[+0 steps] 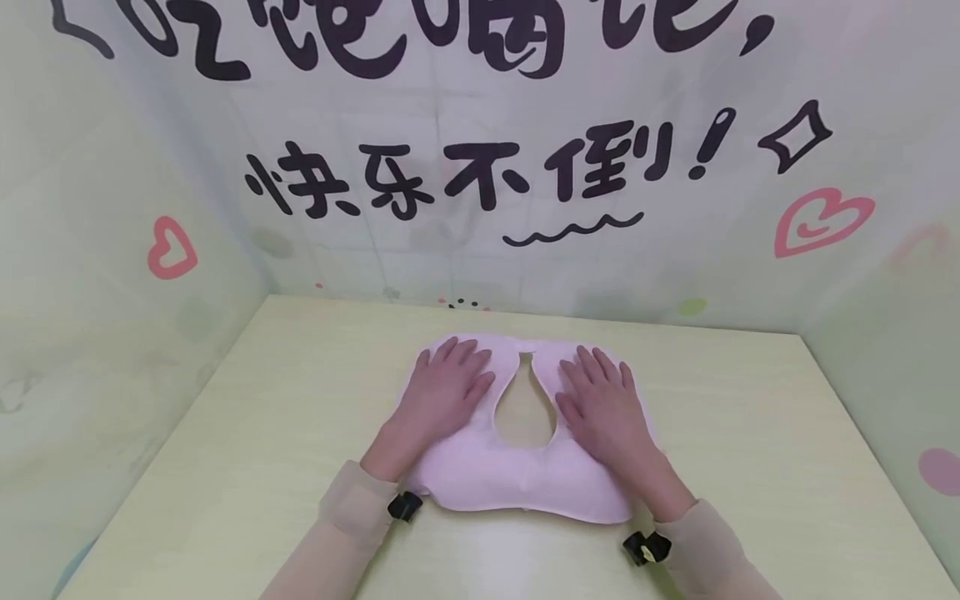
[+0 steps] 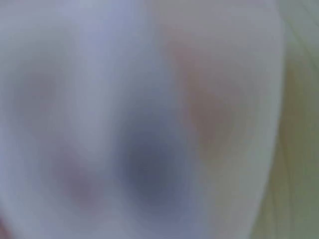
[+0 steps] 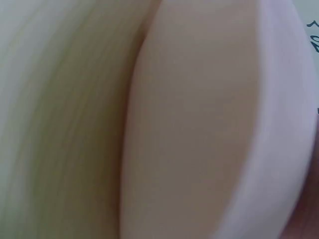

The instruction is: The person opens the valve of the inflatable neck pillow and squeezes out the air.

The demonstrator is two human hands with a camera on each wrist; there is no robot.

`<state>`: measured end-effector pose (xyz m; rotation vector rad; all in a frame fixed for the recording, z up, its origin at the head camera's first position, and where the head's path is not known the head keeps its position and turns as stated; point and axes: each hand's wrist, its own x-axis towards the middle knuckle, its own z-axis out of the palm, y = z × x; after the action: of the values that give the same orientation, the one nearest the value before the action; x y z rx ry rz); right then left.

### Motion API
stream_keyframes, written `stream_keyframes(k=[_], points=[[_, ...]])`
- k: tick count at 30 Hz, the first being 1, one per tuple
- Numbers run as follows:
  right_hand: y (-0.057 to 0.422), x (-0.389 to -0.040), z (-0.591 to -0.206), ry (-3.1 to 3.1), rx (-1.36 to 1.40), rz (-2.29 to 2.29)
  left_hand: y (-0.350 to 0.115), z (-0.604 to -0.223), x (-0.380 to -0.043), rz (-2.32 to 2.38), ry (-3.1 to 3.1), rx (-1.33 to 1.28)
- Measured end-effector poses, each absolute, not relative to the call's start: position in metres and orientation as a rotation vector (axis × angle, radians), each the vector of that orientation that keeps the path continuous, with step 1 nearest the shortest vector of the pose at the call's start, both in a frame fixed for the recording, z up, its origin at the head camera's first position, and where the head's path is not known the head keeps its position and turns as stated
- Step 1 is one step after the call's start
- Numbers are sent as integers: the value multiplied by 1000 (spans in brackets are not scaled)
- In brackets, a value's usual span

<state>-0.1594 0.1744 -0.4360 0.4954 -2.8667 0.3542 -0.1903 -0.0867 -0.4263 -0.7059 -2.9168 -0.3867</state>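
Observation:
A pale pink pillow (image 1: 517,479) with a teardrop-shaped opening in its middle lies flat on the table. Across its left side rests my left hand (image 1: 444,390), palm down, fingers extended toward the back edge. My right hand (image 1: 603,408) lies likewise on the right side, its fingers slightly spread. The opening, narrowing to a slit at the far end, shows between the two hands. Up close and blurred, the pillow (image 2: 239,114) fills most of the left wrist view. In the right wrist view, the side of the pillow (image 3: 192,124) stands against the tabletop.
The light wood-grain table (image 1: 285,400) extends around the pillow. White walls (image 1: 420,275) with black writing and coloured hearts rise behind it and at both sides. Small black wrist cameras (image 1: 405,506) sit at both cuffs, near the pillow's front corners.

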Motion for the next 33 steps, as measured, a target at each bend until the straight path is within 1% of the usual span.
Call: stream_keyframes(k=[6,10,18,26,33], points=[[172,-150,-425,-2767,486,380,-90,-410,-179,-395,-2847,-704],[169,-145,-425,-2781,492,376,-90,-407,-171,-401,-2819,-727],[163,-139,-436,-2864,455,401,-92,-418,-165,-359,-2911,-737],[161,-142,-446,-2920,422,388,-91,-432,-167,-322,-2939,-722],[163,-142,-447,-2937,421,345,-89,-434,-170,-289,-2983,-710]])
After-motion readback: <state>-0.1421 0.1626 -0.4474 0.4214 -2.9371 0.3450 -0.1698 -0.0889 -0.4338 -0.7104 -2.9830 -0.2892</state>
